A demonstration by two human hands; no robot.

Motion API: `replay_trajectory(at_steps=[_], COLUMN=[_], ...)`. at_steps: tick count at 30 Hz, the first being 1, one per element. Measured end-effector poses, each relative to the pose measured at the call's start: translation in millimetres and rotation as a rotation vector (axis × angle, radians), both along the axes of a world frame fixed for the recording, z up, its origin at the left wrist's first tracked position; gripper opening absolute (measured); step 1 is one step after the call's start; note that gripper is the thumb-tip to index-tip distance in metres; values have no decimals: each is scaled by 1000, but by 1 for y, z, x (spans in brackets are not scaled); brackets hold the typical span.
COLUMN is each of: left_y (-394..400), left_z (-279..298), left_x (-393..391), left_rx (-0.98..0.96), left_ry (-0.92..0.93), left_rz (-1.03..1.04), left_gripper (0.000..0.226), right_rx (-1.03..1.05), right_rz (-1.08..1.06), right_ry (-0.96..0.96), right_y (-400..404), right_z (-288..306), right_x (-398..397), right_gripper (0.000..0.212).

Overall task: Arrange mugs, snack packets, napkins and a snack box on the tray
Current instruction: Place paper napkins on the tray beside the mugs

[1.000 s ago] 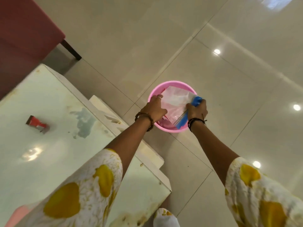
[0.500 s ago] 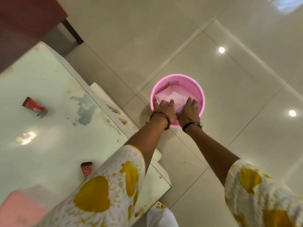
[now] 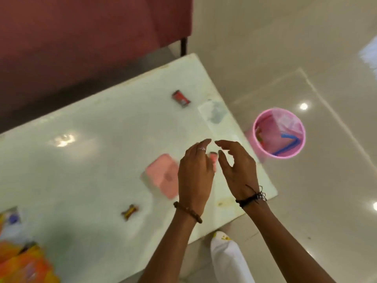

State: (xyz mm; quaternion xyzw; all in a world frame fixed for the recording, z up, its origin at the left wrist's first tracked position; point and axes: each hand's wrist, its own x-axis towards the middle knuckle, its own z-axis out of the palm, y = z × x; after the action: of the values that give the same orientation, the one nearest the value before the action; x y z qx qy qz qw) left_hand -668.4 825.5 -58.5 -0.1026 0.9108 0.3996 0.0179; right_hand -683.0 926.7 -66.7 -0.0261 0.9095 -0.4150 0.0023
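Note:
My left hand [image 3: 194,174] and my right hand [image 3: 237,170] hover side by side over the right end of the white table [image 3: 91,160], fingers apart and holding nothing. Just left of my left hand lies a pink box [image 3: 162,177]. A small pink-red packet [image 3: 213,158] shows between my two hands on the table. A red snack packet [image 3: 180,98] lies near the far edge, and a brown-and-yellow wrapped sweet [image 3: 130,212] lies nearer me. No tray or mug is in view.
A pink bin [image 3: 263,148] with a plastic bag and a blue strip inside stands on the tiled floor right of the table. A dark red sofa [image 3: 81,37] is behind the table. Orange packets [image 3: 22,262] lie at the table's left corner.
Both hands have left the pink bin and come back over the table, empty. The bag with the blue strip stays in the bin. The view has swung left to the table.

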Motion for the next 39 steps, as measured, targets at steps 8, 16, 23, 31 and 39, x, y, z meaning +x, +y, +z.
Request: replay_trajectory(at_steps=[8,16,23,31,39], left_y=[-227,-368,-431,-480,-566], left_z=[42,49,29,26,52], left_x=[214,355,382,368,395], left_rx=[-54,-1,97,26,186], left_ry=[-139,-298,-329,-271,64], left_rz=[368,577,557,531,975], left_gripper=[44,47,48,40,28], right_rx=[71,127,151,101,-88], right_rz=[567,735,593,715,855], right_ry=[-151,-291,-320,-367,-383], right_y=[-233,-384,-433,-487,-604], right_z=[22,30,19,26,50], right_x=[178,276,286,302,316], right_gripper=[47,53,46,41,32])
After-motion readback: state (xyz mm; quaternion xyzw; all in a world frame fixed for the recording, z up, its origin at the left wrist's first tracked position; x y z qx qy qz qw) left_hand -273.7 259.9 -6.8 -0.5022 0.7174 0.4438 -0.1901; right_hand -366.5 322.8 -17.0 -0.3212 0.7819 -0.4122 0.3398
